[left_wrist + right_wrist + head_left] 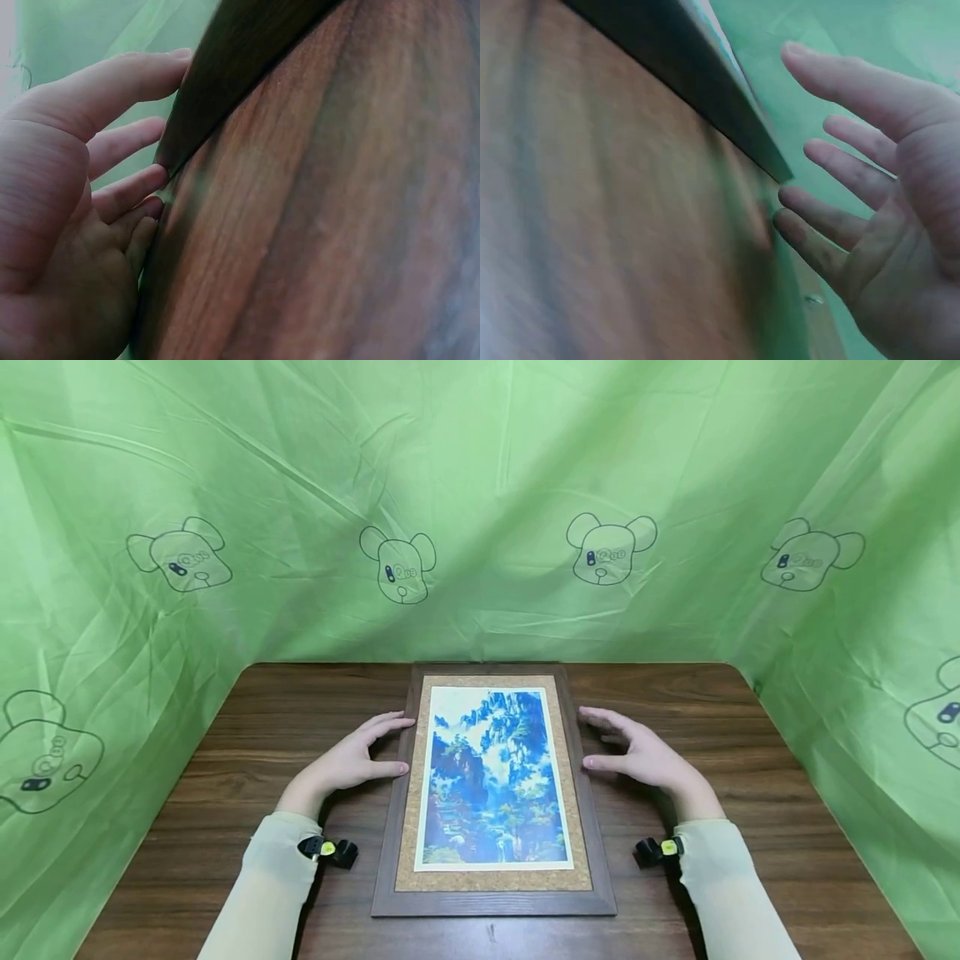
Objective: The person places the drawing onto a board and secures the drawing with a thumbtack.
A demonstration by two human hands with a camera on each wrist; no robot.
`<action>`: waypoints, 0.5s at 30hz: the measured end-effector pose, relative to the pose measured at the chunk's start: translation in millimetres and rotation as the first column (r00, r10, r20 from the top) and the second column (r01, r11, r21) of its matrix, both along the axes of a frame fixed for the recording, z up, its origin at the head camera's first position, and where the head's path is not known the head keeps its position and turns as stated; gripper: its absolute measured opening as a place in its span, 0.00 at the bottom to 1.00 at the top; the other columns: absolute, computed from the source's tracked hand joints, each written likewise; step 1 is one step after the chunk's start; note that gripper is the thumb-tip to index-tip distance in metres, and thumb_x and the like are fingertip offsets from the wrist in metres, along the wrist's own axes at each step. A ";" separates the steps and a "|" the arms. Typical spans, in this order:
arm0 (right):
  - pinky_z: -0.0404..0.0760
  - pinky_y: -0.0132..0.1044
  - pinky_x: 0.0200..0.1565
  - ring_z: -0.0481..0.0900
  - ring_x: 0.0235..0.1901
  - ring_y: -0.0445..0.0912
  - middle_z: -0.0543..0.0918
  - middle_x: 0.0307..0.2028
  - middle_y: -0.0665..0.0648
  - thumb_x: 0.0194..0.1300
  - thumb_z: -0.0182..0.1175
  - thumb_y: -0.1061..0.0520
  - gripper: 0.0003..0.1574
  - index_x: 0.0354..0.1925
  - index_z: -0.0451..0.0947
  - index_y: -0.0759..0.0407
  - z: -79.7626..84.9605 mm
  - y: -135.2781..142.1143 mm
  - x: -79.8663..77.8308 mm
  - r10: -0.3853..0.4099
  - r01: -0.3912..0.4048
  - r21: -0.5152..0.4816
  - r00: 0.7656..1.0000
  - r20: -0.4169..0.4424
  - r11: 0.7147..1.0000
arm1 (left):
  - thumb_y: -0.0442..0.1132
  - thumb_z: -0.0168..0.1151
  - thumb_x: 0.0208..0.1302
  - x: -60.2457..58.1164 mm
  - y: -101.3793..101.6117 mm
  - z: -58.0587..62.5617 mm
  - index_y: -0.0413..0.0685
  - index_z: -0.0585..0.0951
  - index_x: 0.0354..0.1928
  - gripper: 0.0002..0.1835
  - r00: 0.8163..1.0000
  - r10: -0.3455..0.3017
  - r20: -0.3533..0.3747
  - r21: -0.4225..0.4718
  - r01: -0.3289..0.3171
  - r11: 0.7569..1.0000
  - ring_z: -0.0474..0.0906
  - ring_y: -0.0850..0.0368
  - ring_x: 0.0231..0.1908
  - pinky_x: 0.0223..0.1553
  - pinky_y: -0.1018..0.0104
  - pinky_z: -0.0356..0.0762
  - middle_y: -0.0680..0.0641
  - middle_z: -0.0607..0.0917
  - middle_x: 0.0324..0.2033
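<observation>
1. Pale sleeves (258, 893) are being shown nearest in the head view; past them, a frame (491, 904) with a blue print (495, 777) is being carried by the table (202, 827), between the left hand (348, 760) and the right hand (648, 760), its long axis being aimed away from the person. Both hands' fingers are being held spread at its long sides, nothing being pinched.
2. At the left wrist, the frame is being seen rightward of the fingers, its edge seemingly being touched.
3. At the right wrist, it is being seen leftward, a gap being left beside the thumb; the left hand is being judged nearer.
</observation>
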State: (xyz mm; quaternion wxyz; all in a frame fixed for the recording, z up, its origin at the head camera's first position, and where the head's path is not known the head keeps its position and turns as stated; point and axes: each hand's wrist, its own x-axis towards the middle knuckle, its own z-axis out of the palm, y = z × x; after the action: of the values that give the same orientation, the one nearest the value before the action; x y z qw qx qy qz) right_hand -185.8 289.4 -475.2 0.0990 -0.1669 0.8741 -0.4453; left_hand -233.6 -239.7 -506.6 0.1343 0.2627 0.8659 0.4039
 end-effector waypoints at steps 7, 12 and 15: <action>0.79 0.48 0.68 0.78 0.69 0.59 0.80 0.72 0.60 0.73 0.75 0.50 0.40 0.78 0.74 0.54 12.2 31.3 2.0 -0.172 0.171 -0.016 0.980 -0.100 0.985 | 0.53 0.80 0.68 -0.9 0.9 -1.0 0.59 0.71 0.82 0.44 1.000 -0.001 0.009 0.003 0.001 1.000 0.55 0.38 0.83 0.77 0.29 0.59 0.45 0.61 0.84; 0.81 0.27 0.57 0.84 0.61 0.47 0.83 0.68 0.65 0.76 0.73 0.53 0.33 0.73 0.78 0.60 13.8 51.2 6.5 -0.292 0.290 -0.034 0.948 -0.130 0.956 | 0.53 0.80 0.68 -0.4 0.4 -0.8 0.59 0.71 0.82 0.44 1.000 0.000 0.010 0.007 0.000 1.000 0.54 0.38 0.83 0.77 0.29 0.58 0.45 0.61 0.85; 0.79 0.22 0.51 0.84 0.52 0.35 0.84 0.63 0.70 0.76 0.72 0.53 0.32 0.71 0.78 0.64 11.3 62.2 9.1 -0.331 0.330 -0.025 0.936 -0.121 0.943 | 0.53 0.80 0.67 0.2 0.3 0.4 0.60 0.71 0.82 0.44 1.000 0.007 0.020 0.010 -0.007 1.000 0.54 0.38 0.84 0.77 0.30 0.58 0.45 0.61 0.85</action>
State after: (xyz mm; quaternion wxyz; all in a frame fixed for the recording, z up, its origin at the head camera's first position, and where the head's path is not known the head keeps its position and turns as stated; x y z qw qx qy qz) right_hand -176.8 351.6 -463.9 -0.0319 -0.0451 0.8932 -0.4462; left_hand -233.4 -239.4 -506.2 0.1401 0.2565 0.8634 0.4113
